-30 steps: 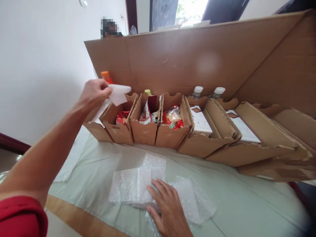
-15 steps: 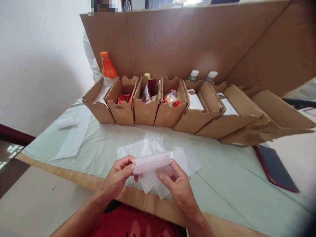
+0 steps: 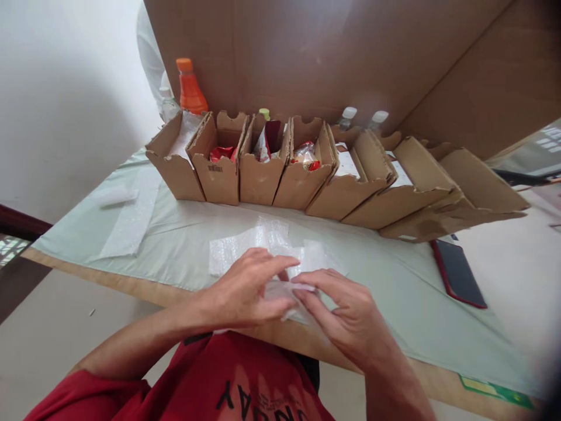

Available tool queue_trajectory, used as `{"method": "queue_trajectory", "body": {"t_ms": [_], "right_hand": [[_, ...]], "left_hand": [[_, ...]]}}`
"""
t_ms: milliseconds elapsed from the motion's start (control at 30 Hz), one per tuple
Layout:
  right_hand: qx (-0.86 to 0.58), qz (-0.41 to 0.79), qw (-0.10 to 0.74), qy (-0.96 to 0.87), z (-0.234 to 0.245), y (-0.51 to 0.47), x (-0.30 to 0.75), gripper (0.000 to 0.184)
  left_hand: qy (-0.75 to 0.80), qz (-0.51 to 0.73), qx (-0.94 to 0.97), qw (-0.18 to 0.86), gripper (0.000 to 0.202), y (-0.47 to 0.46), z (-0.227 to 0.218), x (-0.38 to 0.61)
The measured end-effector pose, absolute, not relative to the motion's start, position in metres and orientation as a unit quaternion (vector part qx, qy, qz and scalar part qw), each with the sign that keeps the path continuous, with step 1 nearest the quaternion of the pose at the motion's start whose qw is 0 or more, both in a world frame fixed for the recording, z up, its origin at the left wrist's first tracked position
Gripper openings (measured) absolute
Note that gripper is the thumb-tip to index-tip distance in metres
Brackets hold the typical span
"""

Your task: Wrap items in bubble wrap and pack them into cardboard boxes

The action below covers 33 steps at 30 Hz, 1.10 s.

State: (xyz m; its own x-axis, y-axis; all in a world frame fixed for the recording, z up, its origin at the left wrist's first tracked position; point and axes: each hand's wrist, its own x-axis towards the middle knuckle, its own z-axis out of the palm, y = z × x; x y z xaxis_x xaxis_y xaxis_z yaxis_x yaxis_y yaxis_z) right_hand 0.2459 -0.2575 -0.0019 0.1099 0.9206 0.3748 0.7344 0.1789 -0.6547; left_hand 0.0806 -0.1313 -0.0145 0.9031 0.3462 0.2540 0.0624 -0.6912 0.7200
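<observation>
My right hand (image 3: 346, 307) pinches an edge of a crumpled piece of clear bubble wrap (image 3: 280, 290) between thumb and fingers, just above the table's front edge. Beside it, my left hand (image 3: 252, 286) has thumb and forefinger spread apart around the near side of that piece; its other fingers are partly hidden. Flat sheets of bubble wrap (image 3: 230, 252) lie on the table beyond both hands, partly covered by them.
Cardboard bins (image 3: 219, 181) stand in a row along the back, some with red packets or white boxes inside. Behind them are an orange bottle (image 3: 191, 90) and a tall cardboard panel (image 3: 307, 52). A rolled piece (image 3: 117, 196) lies left, a dark phone-like slab (image 3: 460, 272) right.
The piece of bubble wrap has come closer to my body, and its rolled shape no longer shows. My left hand has moved right and spread its fingers. The view has tilted down.
</observation>
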Motion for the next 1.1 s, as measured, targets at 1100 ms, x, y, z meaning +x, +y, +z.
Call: {"method": "queue_trajectory", "body": {"t_ms": [1100], "right_hand": [[-0.572,-0.15,0.197,-0.782,-0.166,-0.17,0.272,0.045]], "left_hand": [[0.457,0.283,0.843,0.03,0.042,0.157,0.064,0.059]]}}
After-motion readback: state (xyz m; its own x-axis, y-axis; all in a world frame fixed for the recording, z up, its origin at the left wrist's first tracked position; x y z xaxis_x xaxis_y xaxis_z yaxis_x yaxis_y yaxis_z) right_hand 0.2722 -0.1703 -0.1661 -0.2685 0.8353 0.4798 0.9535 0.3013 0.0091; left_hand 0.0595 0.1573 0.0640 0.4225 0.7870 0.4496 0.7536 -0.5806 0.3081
